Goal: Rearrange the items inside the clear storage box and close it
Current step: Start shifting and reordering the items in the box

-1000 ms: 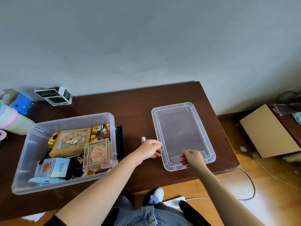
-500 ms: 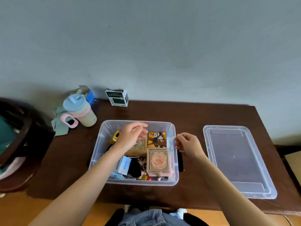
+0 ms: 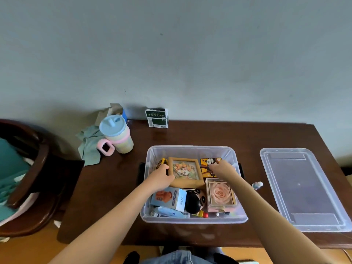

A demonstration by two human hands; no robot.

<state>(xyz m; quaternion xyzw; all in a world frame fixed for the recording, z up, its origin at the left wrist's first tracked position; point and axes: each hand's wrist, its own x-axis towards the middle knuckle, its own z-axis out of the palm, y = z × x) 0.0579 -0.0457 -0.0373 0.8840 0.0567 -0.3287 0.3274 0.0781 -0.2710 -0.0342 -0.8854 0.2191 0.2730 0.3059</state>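
The clear storage box (image 3: 190, 149) stands open on the brown table, packed with several items. Its clear lid (image 3: 304, 189) lies flat to the right. My left hand (image 3: 161, 177) grips the left edge of a wooden picture frame (image 3: 185, 171) inside the box, next to a yellow toy car (image 3: 162, 161). My right hand (image 3: 222, 168) reaches in on the right, fingertips at an orange panda box (image 3: 210, 161); its hold is hidden. In front lie a rose box (image 3: 221, 194), a blue carton (image 3: 171, 199) and a black round toy (image 3: 193, 202).
A small bottle (image 3: 257, 185) lies on the table between box and lid. At the back left stand a pastel cup (image 3: 116, 135), a green cloth (image 3: 89, 146) and a green-white carton (image 3: 157, 118). A dark wooden chair (image 3: 32, 168) sits at the left.
Both hands left the lid, moved left to the box and have dropped inside it. My left hand has taken the picture frame's edge.
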